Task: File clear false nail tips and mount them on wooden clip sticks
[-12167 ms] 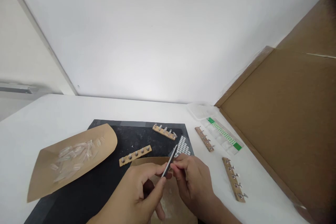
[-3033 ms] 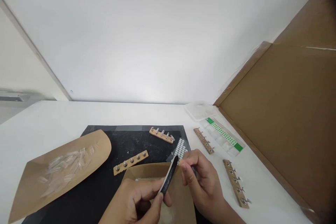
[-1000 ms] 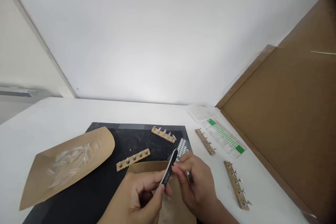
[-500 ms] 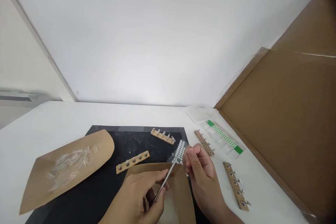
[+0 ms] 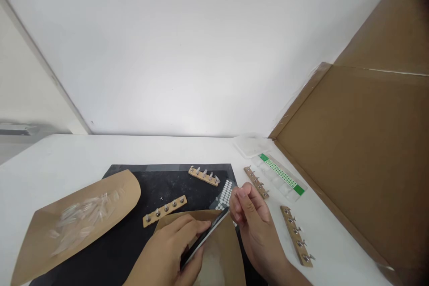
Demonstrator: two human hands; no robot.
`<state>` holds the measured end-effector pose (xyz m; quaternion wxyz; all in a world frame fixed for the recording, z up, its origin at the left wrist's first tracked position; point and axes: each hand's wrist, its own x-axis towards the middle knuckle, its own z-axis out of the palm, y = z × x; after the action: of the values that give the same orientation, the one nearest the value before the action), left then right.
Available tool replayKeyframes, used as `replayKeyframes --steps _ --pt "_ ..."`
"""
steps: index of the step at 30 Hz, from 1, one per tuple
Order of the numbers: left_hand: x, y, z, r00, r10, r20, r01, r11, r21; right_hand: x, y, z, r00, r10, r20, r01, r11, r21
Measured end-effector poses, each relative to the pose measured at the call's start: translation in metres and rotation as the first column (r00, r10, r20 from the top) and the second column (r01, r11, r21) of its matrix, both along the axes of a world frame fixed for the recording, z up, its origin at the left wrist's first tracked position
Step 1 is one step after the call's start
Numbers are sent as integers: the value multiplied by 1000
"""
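My left hand (image 5: pixel 174 248) is closed around a nail file (image 5: pixel 209 232), a flat dark bar with a pale edge, gripped between thumb and fingers. It tilts up to the right, its far end close to my right hand (image 5: pixel 253 228). That hand is closed in a pinch, thumb against the curled fingers; what it holds is too small or hidden to make out. Below both hands lies a brown paper tray (image 5: pixel 231 250). A sheet of white oval stickers (image 5: pixel 226 192), partly covered, lies just behind.
Another paper tray (image 5: pixel 31 237) at left holds several clear nail tips (image 5: pixel 90 214). Wooden strips with metal pegs (image 5: pixel 166 209) lie around, some on the black mat (image 5: pixel 161 183). At right stand a clear case with a green strip (image 5: pixel 281 174) and a cardboard wall (image 5: pixel 368 143).
The nail file has rolled in my left hand, so its dark broad face now shows instead of its thin edge. My right hand keeps its pinch. The whole view has shifted slightly.
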<state>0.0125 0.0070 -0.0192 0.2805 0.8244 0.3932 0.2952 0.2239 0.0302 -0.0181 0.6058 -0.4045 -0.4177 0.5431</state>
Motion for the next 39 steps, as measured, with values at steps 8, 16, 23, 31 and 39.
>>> replayKeyframes --steps 8,16,23,31,39 --pt "-3 -4 -5 990 -20 -138 11 998 -66 6 -1 -7 995 -36 96 29 997 67" --pt "-3 -2 -6 999 22 -33 -20 997 68 4 -1 4 958 -117 262 22 940 339" --pt "-6 0 10 971 50 232 -44 999 -31 6 -4 5 885 -109 453 -164 837 522" --pt "-2 -5 10 901 63 430 7 987 -159 5 -10 19 809 -126 574 -347 686 639" --pt "1 -8 14 828 126 546 126 907 -401 8 -11 19 794 -161 586 -369 639 675"
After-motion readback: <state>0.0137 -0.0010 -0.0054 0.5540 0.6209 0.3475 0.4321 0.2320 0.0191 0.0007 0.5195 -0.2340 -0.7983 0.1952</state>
